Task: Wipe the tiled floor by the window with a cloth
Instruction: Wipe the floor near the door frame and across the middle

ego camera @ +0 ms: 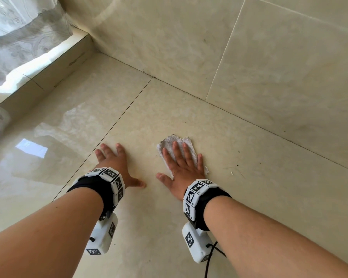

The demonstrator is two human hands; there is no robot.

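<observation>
- The pale, ragged cloth (170, 144) lies flat on the tiled floor (249, 187), near the foot of the tiled wall (269, 67).
- The right hand (184, 169) presses down on it, palm flat and fingers straight and spread. Its grip is wide open, curled round nothing.
- The left hand (115, 163) rests flat on bare tile just beside it, fingers splayed, grip open too.
- Both wristbands (197, 194) carry black-and-white square code tags. The tiny print by them is too small to read.
- A lace curtain (18, 37) hangs at the far left.
</observation>
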